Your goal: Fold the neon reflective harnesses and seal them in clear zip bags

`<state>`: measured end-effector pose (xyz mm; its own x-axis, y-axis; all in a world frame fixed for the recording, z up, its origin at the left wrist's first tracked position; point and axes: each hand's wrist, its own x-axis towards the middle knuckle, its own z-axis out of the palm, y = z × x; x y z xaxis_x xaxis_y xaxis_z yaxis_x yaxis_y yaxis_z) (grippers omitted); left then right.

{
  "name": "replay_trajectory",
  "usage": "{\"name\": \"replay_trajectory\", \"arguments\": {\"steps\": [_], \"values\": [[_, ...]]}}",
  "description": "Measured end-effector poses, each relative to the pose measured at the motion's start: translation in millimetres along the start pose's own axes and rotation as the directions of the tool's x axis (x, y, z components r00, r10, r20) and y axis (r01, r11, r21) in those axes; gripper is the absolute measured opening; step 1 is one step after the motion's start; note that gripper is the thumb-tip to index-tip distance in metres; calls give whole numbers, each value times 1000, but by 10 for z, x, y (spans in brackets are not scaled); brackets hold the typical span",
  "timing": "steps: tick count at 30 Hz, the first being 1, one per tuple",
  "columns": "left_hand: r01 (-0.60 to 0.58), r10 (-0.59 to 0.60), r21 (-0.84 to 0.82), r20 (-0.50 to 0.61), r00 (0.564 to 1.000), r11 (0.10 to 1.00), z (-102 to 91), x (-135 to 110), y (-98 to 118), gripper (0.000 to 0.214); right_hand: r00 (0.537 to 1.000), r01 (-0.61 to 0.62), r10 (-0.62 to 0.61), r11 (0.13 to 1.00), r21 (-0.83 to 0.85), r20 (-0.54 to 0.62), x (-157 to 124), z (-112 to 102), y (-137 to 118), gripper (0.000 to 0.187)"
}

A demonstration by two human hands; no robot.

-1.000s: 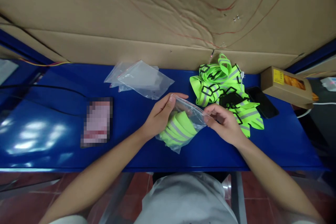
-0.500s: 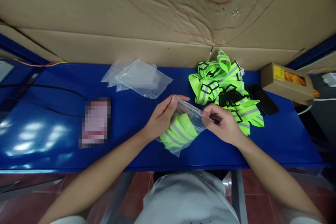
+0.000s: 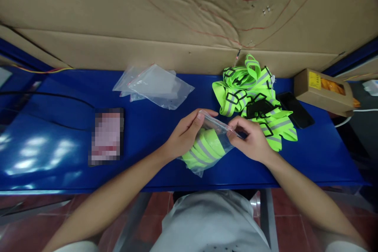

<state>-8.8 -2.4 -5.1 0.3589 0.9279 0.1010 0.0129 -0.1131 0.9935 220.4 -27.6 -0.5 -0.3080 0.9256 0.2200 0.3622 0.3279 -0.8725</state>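
Between the hands, a clear bag (image 3: 219, 129) is held, its mouth edge slanting from the left hand (image 3: 186, 130), farther from the body, to the right hand (image 3: 250, 138), closer in. One end is pinched by each. Inside, below that edge, the folded green strap (image 3: 206, 150) is bunched nearer the left hand.

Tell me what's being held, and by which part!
A clear plastic bag with a green strap inside: the left grip has one end of the bag's top edge, the right grip the other.
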Motion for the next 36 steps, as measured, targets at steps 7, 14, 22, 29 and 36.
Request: {"name": "replay_trajectory", "arguments": {"steps": [7, 14, 22, 29, 36], "values": [[-6, 4, 91, 29, 1000, 996, 17, -33, -52, 44, 1000, 4, -3, 1000, -3, 23, 0, 40, 12, 12], [9, -9, 117, 4, 1000, 993, 39, -24, -68, 43, 1000, 26, -26, 998, -61, 8, 4, 38, -6, 14], [71, -80, -82, -120, 990, 994, 68, 52, -69, 46, 997, -68, 66, 995, -76, -27, 3, 42, 70, 8], [33, -32, 11, -48, 998, 999, 66, 16, -21, 45, 1000, 16, -17, 994, -106, -8, 4, 35, 29, 11], [9, -9, 103, -4, 1000, 995, 74, -23, -40, 45, 998, 40, -46, 991, -131, -45, -10, 68, 4, 11]]}}
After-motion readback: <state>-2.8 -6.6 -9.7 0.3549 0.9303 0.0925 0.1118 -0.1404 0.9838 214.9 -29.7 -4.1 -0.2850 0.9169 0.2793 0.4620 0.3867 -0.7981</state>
